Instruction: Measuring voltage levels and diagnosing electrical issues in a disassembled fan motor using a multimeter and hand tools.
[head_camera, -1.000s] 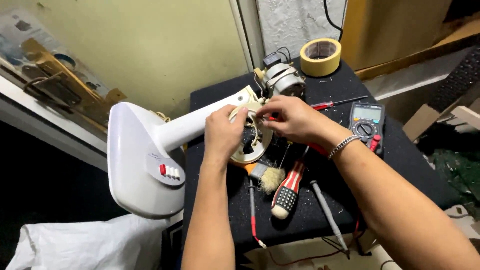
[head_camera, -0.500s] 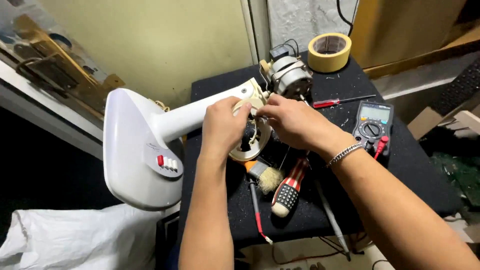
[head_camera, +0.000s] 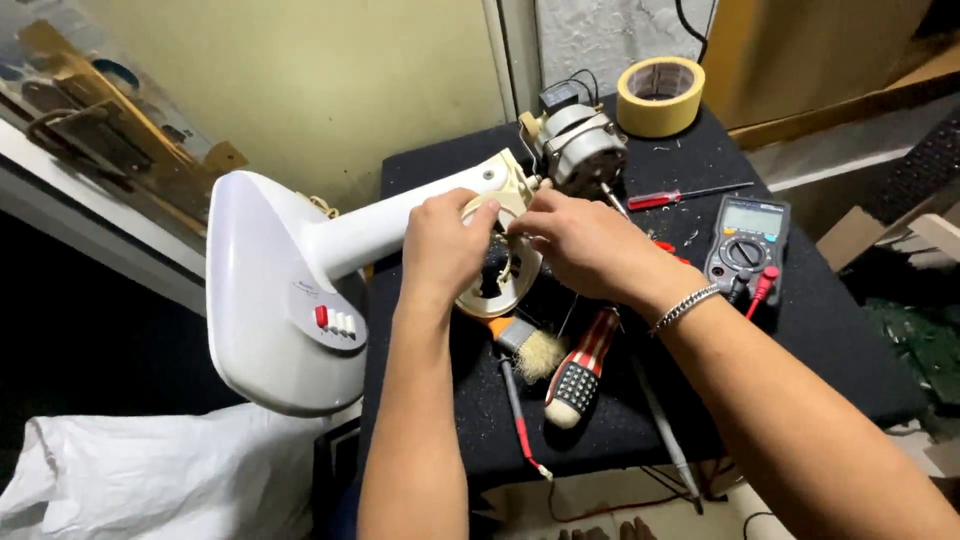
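While a white fan stand (head_camera: 290, 290) overhung the black desk's (head_camera: 830, 330) left edge, its motor (head_camera: 582, 148) sat near the back edge beside a tape roll (head_camera: 660, 95). A multimeter (head_camera: 747, 238) lay toward the right edge, a striped screwdriver (head_camera: 580, 365) and brush (head_camera: 528, 347) near the front. The left hand (head_camera: 445, 245) and right hand (head_camera: 585, 242), fingers closed, pinched the cream round housing (head_camera: 497, 275) mid-desk.

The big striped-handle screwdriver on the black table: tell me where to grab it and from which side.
Grip the striped screwdriver around its fat handle, at the chequered butt end near the table's front edge. Come from above and the front: the handle lies flat and exposed there, while its far end runs under the right hand. The brush lies close on its left, so pinch from above.
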